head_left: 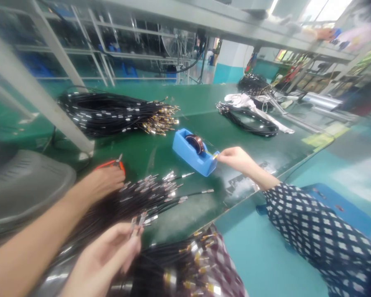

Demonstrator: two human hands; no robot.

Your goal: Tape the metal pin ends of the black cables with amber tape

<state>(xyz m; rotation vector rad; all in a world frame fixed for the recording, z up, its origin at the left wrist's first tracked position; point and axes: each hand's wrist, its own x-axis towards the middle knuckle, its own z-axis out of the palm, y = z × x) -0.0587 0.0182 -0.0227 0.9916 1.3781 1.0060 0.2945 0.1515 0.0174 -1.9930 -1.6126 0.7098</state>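
My left hand [111, 255] is closed in a pinch on a black cable's silvery metal end [137, 222]. My right hand [235, 159], below a dark patterned sleeve, pinches a strip of amber tape [215, 156] at the front lip of a blue tape dispenser [193, 154]. A brown tape roll [195, 143] sits in the dispenser. Just beyond my left hand lies a bundle of black cables with metal ends [154, 187]. Nearer me, cables whose ends carry yellowish bands [193, 262] rest on a checked cloth [227, 266].
At left, another person's hand [108, 177] is by red-handled pliers [119, 164]. A large black cable bundle [111, 113] and a smaller coil [250, 123] lie farther back. A grey metal post [58, 107] stands at left. A blue stool [340, 206] is at right.
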